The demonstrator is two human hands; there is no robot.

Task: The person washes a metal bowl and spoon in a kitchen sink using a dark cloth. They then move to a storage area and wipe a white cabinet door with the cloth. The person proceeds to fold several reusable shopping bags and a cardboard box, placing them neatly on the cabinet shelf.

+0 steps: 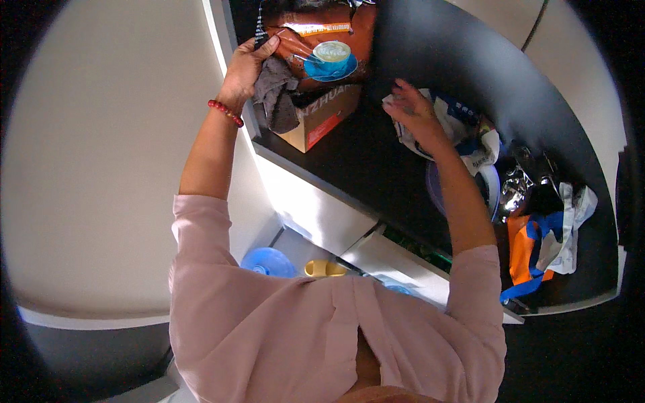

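Observation:
My left hand grips the left edge of a brown plastic bag, its thumb on the front. The bag is printed with a blue coffee cup and bears writing. Just below that hand hangs a dark grey cloth; whether the fingers also hold it is hidden. A cardboard box with a red label stands under the bag. My right hand, slightly blurred, is raised with fingers apart and nothing in them. Behind it lies a crumpled white and navy bag; contact between them cannot be made out.
The black countertop meets a white wall at left. Under my right forearm sits a clear round container. Further right are silver foil packaging and an orange-blue bag. Below, a drawer stands partly pulled out near a blue water jug.

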